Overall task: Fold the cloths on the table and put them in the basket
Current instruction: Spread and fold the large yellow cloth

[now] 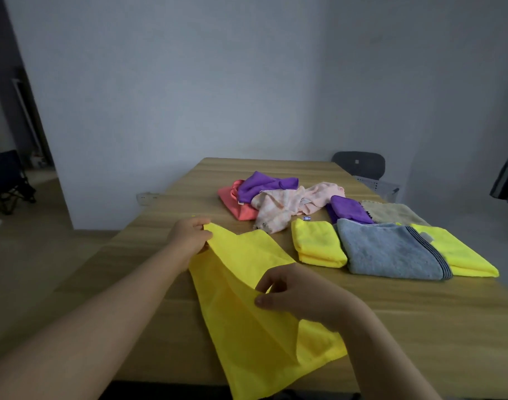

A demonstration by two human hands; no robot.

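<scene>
A large yellow cloth (pixel 247 307) lies partly lifted over the near part of the wooden table (pixel 434 327), its lower end hanging past the front edge. My left hand (pixel 189 235) pinches its far corner. My right hand (pixel 293 293) pinches the edge on its right side. To the right lie a folded yellow cloth (pixel 317 243), a folded grey-blue towel (pixel 391 251) and another yellow cloth (pixel 460 255) under it. A loose heap sits further back: purple cloth (pixel 264 184), coral cloth (pixel 235 203), pale pink cloth (pixel 287 206). A white basket (pixel 377 187) stands beyond the table's far right edge.
A second purple cloth (pixel 348 210) and a beige cloth (pixel 391 212) lie behind the towel. A small object (pixel 306 218) sits near the folded yellow cloth. A dark chair (pixel 359 164) stands at the far right corner, a folding chair (pixel 7 180) on the floor left.
</scene>
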